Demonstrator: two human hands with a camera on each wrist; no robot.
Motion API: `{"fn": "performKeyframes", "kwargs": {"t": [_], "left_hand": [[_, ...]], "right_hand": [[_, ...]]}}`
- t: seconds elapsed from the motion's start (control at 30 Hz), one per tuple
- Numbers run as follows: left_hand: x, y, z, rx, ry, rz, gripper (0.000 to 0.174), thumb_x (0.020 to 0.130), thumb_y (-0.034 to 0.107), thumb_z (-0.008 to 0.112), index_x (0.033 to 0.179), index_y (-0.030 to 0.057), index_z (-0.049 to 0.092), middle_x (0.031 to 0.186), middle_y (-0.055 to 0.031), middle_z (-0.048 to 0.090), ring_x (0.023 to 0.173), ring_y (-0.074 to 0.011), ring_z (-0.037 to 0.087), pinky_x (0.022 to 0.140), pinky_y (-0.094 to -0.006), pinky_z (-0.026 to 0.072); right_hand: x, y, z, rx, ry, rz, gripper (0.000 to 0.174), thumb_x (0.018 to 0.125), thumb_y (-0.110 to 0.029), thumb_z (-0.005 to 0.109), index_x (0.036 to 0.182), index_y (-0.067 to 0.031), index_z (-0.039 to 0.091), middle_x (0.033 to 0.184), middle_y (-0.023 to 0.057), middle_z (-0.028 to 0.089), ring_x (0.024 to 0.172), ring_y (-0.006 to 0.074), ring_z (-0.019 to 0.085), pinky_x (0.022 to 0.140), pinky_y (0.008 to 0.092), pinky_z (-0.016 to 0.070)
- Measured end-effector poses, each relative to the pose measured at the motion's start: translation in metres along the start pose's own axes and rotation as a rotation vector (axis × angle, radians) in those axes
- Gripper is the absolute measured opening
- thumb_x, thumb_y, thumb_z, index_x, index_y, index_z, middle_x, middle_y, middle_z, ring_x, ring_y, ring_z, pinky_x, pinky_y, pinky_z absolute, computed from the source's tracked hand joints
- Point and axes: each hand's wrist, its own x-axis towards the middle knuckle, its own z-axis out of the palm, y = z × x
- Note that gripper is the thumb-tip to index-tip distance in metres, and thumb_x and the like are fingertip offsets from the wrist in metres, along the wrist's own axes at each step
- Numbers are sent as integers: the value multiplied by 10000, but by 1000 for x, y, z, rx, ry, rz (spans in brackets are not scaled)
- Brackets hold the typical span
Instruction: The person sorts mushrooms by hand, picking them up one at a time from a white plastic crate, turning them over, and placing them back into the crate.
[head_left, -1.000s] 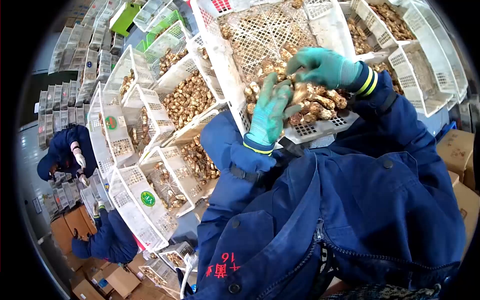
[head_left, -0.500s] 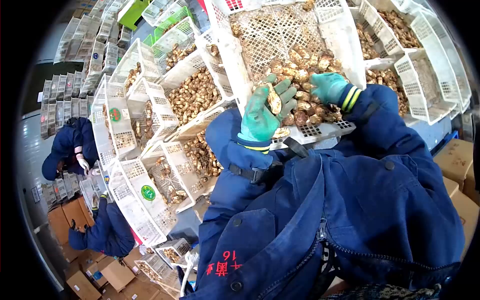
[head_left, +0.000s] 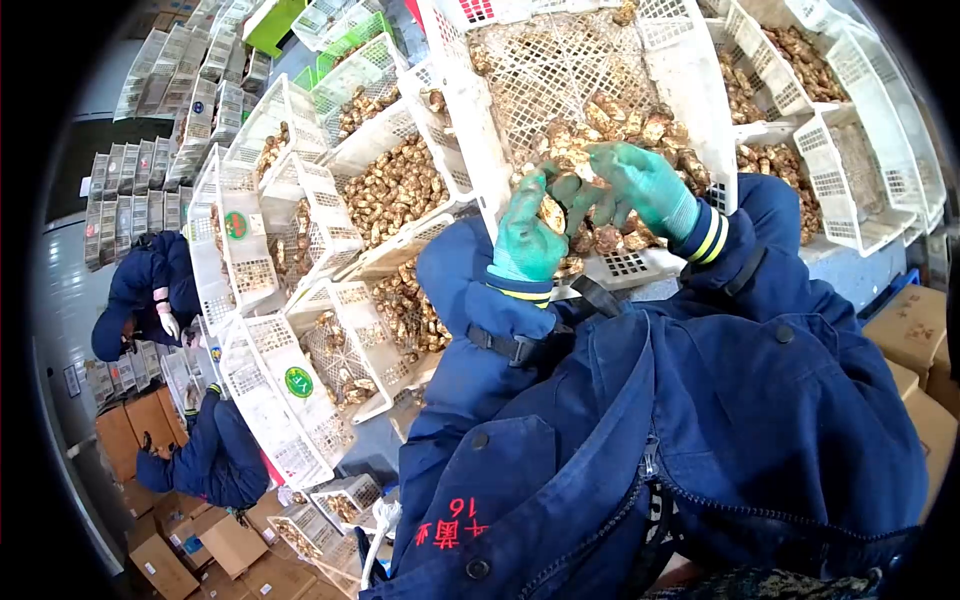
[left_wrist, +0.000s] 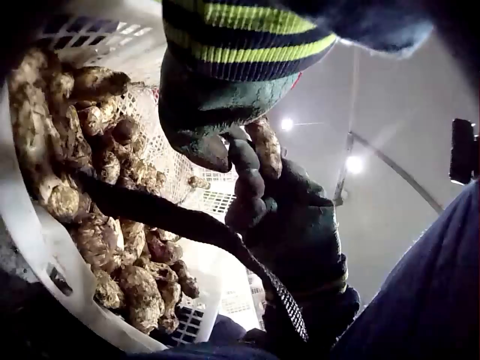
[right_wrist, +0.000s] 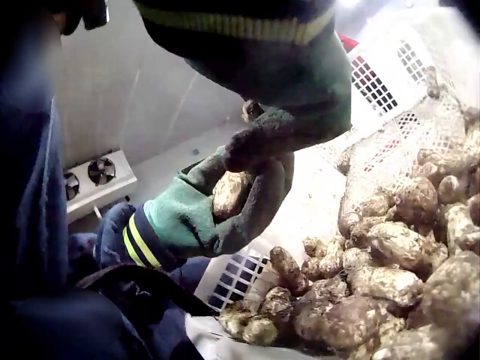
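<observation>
In the head view my gloved left hand (head_left: pixel 532 232) is palm up over the near left of a white crate (head_left: pixel 462 110), holding a brown mushroom (head_left: pixel 551 213). The same mushroom (right_wrist: pixel 231 193) lies in the palm under curled fingers in the right wrist view. My gloved right hand (head_left: pixel 648 188) arches over the left one, its fingers curled down close to the left fingers. The end of a second mushroom (right_wrist: pixel 247 111) pokes out by the right fingers. Under both hands lies a heap of mushrooms (head_left: pixel 640 125), partly hidden by the gloves.
Several white crates of mushrooms stand at left, one well filled (head_left: pixel 395 190). More crates (head_left: pixel 840 175) stand at right, beside cardboard boxes (head_left: pixel 905 320). Two people in blue, one bending (head_left: pixel 150 290) and one lower down (head_left: pixel 215 450), work at far left. A strap (left_wrist: pixel 165 217) hangs by my left wrist.
My right hand has come left from the heap to meet the left hand, bringing a mushroom. The left hand, earlier spread under its mushroom, has curled its fingers around it.
</observation>
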Motion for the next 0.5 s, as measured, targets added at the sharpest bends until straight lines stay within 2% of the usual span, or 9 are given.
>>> {"fn": "performKeyframes", "kwargs": {"t": [0.07, 0.13, 0.17, 0.2, 0.23, 0.27, 0.4, 0.47, 0.5], "left_hand": [[4, 0, -4, -83, -103, 1, 444, 983, 325, 451, 1280, -4, 471, 1125, -138, 590, 1024, -217, 587, 851, -328, 513], [6, -2, -2, 154, -6, 128, 481, 976, 358, 461, 1299, 2, 455, 1173, -143, 572, 1113, -235, 550, 932, -362, 484], [5, 1, 5, 265, 1, 168, 494, 978, 372, 453, 1307, 4, 446, 1188, -142, 565, 1131, -239, 541, 952, -369, 474], [4, 3, 11, 377, 9, 208, 507, 981, 387, 444, 1315, 6, 438, 1202, -142, 558, 1149, -244, 532, 971, -376, 464], [6, 7, 13, -37, 65, 102, 549, 994, 436, 392, 1340, 11, 411, 1237, -144, 541, 1169, -251, 521, 978, -380, 458], [3, 10, 17, -8, 50, 126, 557, 994, 447, 386, 1341, 13, 409, 1244, -141, 536, 1168, -249, 521, 977, -381, 460], [4, 4, 23, 222, 164, 172, 571, 1000, 486, 347, 1357, 43, 403, 1287, -119, 514, 1158, -226, 521, 962, -358, 462], [2, -4, 23, 341, 111, 109, 568, 1008, 497, 311, 1367, 67, 400, 1305, -100, 493, 1172, -214, 507, 990, -351, 437], [4, -10, 25, 434, 103, 160, 578, 1012, 500, 287, 1377, 65, 392, 1323, -92, 458, 1225, -217, 462, 1030, -358, 398]], "right_hand": [[2, 14, 8, -297, 89, -286, 470, 987, -377, 451, 1262, -2, 515, 906, 156, 664, 706, 237, 675, 604, 319, 533], [2, 13, 18, -680, 155, -618, 460, 981, -372, 456, 1259, -11, 518, 931, 178, 659, 788, 285, 670, 674, 366, 528], [-3, 3, 16, -788, 41, -508, 455, 962, -348, 485, 1280, -24, 511, 988, 199, 642, 926, 342, 636, 792, 405, 508], [-7, -2, 19, -837, 26, -504, 461, 943, -334, 510, 1274, -13, 514, 1036, 202, 630, 943, 353, 626, 799, 409, 504], [-4, 4, 19, -817, 49, -606, 504, 927, -358, 530, 1290, -9, 492, 1051, 208, 624, 953, 356, 623, 812, 414, 500], [-2, 10, 19, -795, 74, -706, 551, 911, -381, 550, 1306, -6, 470, 1066, 215, 617, 963, 358, 620, 824, 418, 496], [-2, 3, 31, -843, -8, -292, 750, 813, -379, 662, 1392, -15, 352, 1175, 259, 563, 1086, 372, 570, 911, 405, 467], [9, 23, 30, -565, 36, -419, 740, 807, -294, 651, 1414, -22, 327, 1185, 252, 561, 1083, 340, 584, 910, 400, 466], [18, 37, 28, -385, 34, -460, 762, 792, -236, 631, 1441, -35, 287, 1154, 222, 577, 1024, 277, 614, 865, 370, 488]]}}
